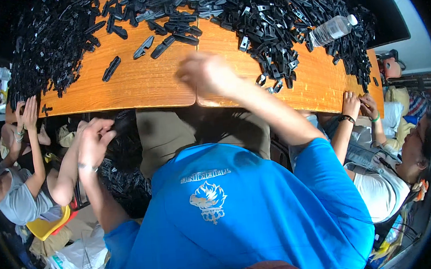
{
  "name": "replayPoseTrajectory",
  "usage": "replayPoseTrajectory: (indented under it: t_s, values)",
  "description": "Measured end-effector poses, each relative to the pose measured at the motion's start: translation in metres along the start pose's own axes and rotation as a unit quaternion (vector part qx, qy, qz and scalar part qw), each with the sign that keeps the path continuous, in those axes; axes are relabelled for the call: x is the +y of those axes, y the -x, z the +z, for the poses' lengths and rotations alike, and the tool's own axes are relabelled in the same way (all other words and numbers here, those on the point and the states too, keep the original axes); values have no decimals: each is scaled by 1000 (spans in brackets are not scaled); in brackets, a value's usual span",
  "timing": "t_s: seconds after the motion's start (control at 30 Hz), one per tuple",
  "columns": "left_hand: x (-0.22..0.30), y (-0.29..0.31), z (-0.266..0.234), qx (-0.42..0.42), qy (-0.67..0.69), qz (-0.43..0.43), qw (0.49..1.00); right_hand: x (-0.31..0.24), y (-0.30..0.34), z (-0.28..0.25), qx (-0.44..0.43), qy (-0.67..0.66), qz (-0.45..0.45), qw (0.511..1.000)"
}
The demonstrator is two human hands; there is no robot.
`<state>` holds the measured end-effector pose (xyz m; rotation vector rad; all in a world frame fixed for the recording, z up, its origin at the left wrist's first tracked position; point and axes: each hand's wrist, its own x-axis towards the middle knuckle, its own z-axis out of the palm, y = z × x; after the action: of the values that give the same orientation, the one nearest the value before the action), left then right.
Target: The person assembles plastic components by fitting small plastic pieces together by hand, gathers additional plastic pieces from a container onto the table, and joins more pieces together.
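Hovering over table (142, 92) at twelve: right hand (209, 75), fingers bent, hold too blurred to tell. Left hand (95, 143) hanging half-open at nine, seemingly empty. Few black parts (111, 69) lying apart at eleven; heaps (52, 51) filling ten-to-two, much seemingly left.

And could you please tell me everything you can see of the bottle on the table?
The bottle looks like clear, colourless plastic with a ribbed body and a pale cap in place. It lies on its side toward the table's right end, among small black parts that it touches, its cap pointing right and slightly away from the person. No hand touches it. Whether it holds liquid is unclear.
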<state>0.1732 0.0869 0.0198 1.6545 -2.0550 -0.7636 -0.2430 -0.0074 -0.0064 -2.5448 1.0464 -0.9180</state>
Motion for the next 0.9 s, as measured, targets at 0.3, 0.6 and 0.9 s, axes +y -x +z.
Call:
replayPoseTrajectory:
  t_s: [0.3,0.6,0.9]
  values:
    - [81,-90,59,117,61,91,987,62,30,-108,-155,343,92,922]
    - [103,-172,116,223,-90,101,965,54,7,-104,-184,242,156,940]
    - [97,-155,120,219,-40,143,964,52,-10,-58,-107,99,157,977]
